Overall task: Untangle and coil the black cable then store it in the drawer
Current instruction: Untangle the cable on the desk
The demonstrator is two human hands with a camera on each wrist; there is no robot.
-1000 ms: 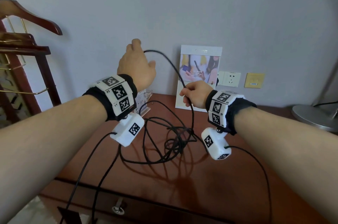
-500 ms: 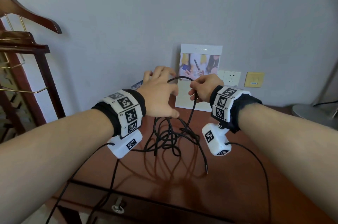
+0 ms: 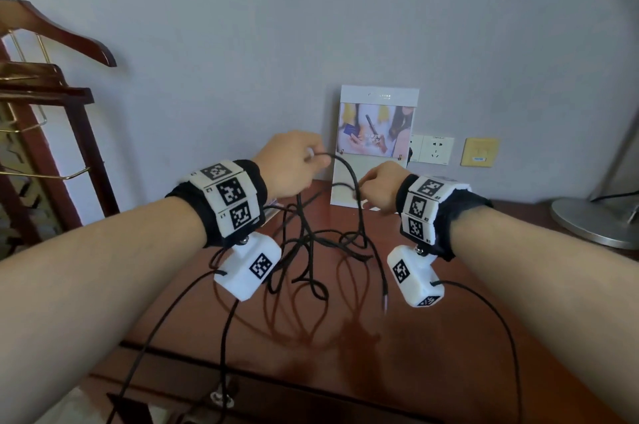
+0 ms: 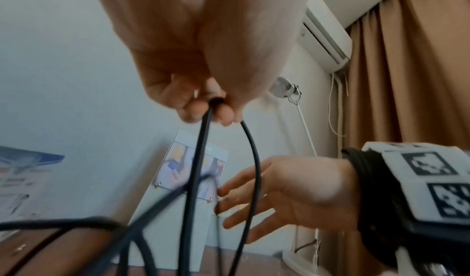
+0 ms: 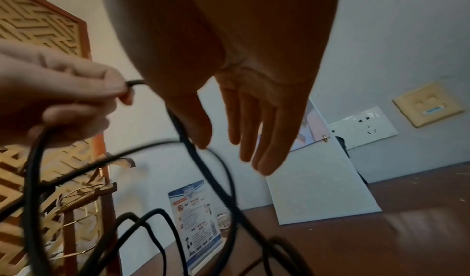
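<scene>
So from my seat at the feed: far out past my left fingers there's a wooden valet stand with a hanger shape on top, and a small printed sign card stands on the desk near it.

My left hand is up above the desk, fingers curled in and pinching the black cable at the fingertips. The left wrist view shows two strands dropping straight down out of that pinch. From the fingers one strand arcs over to the right and the rest hangs down in a loose tangle of loops, part lifted and part lying on the brown desk below and between both hands. One free plug end dangles below my right fingers, close to the desk surface; can't tell if it's touching.

My right hand is just beside the left, a bit lower. Its fingers are straight and relaxed, pointing down, not gripping anything. The arcing strand passes right by the thumb, looks like it brushes it, but the blur won't let me be sure.

Beyond the right fingers a white brochure board leans on the wall, then a white socket and a yellow wall plate. Farther right sits a round metal lamp base.

The drawer front with its knob is below my wrists, at the desk's near edge.
</scene>
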